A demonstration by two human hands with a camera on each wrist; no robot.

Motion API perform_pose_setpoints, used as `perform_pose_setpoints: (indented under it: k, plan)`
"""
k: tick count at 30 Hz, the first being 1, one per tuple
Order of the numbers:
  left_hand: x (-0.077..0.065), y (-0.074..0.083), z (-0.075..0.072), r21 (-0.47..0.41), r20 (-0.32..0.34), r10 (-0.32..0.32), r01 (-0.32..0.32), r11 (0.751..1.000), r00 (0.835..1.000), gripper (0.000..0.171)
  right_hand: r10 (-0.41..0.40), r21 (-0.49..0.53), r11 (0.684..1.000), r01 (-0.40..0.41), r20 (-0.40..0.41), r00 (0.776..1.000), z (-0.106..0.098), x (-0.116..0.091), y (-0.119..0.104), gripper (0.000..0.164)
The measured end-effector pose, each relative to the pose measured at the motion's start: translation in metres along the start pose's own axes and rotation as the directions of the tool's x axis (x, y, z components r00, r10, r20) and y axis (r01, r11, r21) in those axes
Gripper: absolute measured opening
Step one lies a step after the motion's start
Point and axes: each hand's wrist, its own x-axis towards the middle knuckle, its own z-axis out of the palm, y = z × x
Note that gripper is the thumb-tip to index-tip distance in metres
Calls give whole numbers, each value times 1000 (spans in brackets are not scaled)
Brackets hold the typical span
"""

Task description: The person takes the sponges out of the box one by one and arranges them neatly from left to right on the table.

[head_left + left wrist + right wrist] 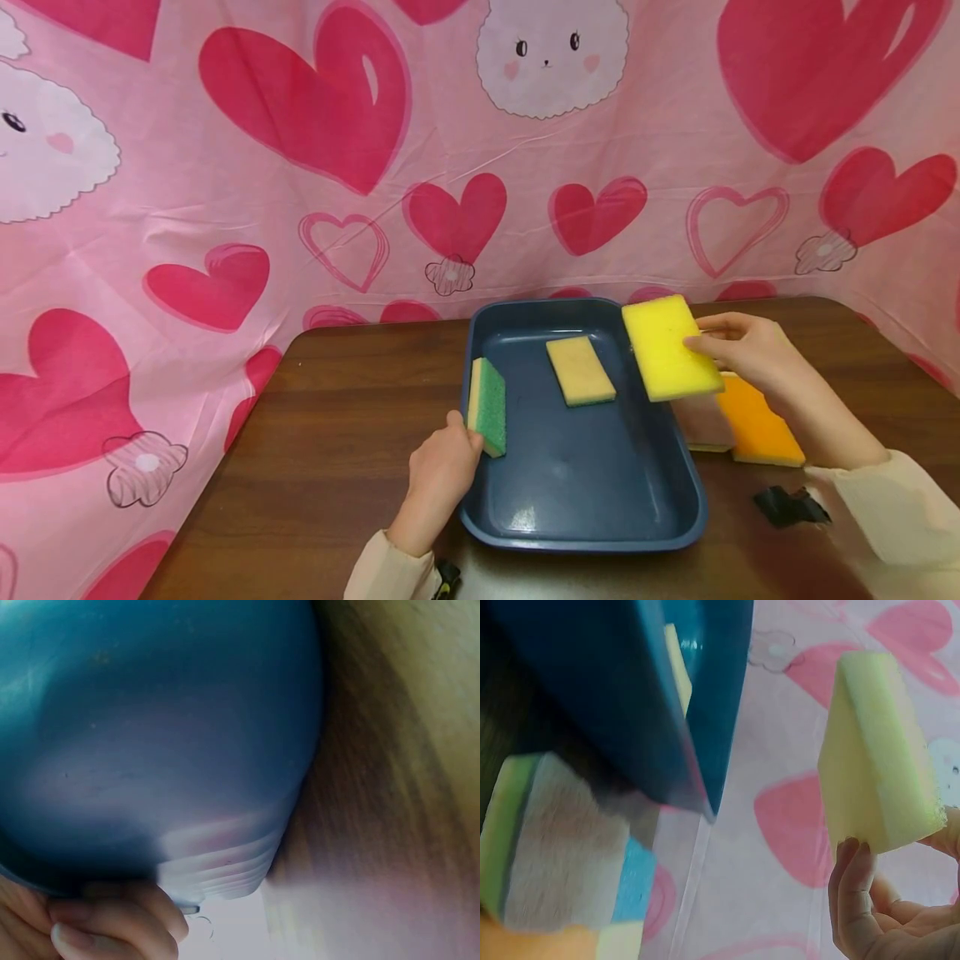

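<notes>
Right hand (750, 350) pinched a bright-yellow rectangular foam sponge (663, 346) near two o'clock of the dark-blue rectangular tray (570, 475); left hand (446, 458) gripped that tray at nine o'clock. Light pinch, steady tray seemed best.

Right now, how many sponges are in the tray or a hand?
3: a green sponge at the tray's left side, by the left hand; a tan sponge lying inside; a yellow sponge in the right hand. Behind it, another may hide.
</notes>
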Motion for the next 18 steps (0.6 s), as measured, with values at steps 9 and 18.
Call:
perform_pose_setpoints:
  k: [9,18]
  plan:
    - [0,0,0,-5,-10,8,-8,1000,1000,15,49,-27,998,-49,3,999,-24,-3,28,73]
    - [0,0,-1,-7,-6,4,-4,1000,1000,15,107,-60,992,-111,-68,992,-39,-6,61,71]
